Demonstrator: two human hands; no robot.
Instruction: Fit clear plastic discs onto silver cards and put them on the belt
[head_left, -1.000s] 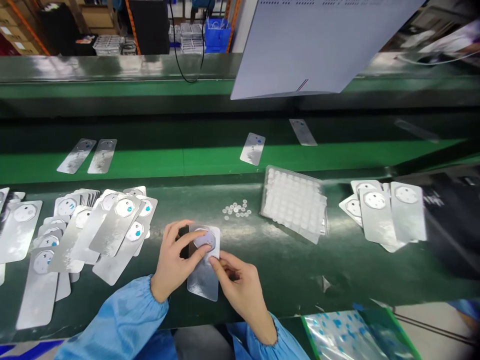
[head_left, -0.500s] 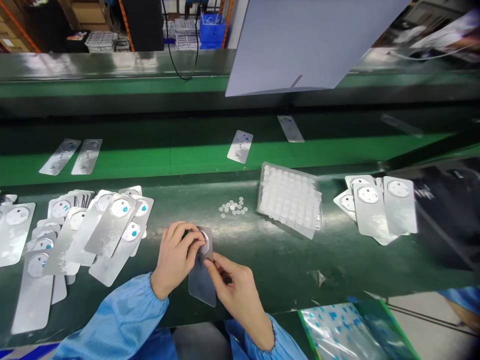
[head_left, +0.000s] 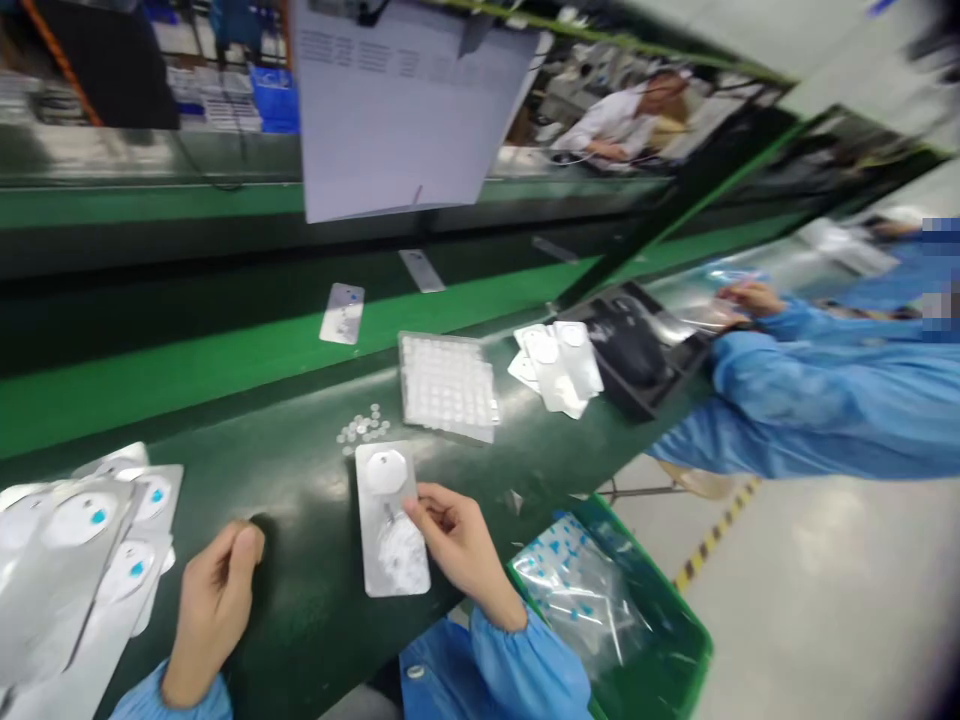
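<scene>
My right hand (head_left: pixel 457 535) pinches the right edge of a silver metal plate (head_left: pixel 373 535) between thumb and fingers. The plate has a white round patch with a small dark hole near its top and a bright reflection lower down. My left hand (head_left: pixel 214 600) is apart from it, over the bench to the left, with its fingers curled in; whatever they may hold is hidden. Beside the left hand lies a pile of similar plates (head_left: pixel 64 590), several with blue dots on their round patches. Small clear discs (head_left: pixel 364 427) are scattered just beyond the held plate.
A clear tray of white round pieces (head_left: pixel 448 385) sits behind the held plate. Right of it are more plates (head_left: pixel 559 365) and a black box (head_left: pixel 637 350). A green bin (head_left: pixel 675 640) with plastic bags stands below the bench edge. A co-worker's blue sleeve (head_left: pixel 810 390) is at right.
The view has swung to the right. My left hand has come away from the plate and moved left. The plate has turned its bright face up in my right hand.
</scene>
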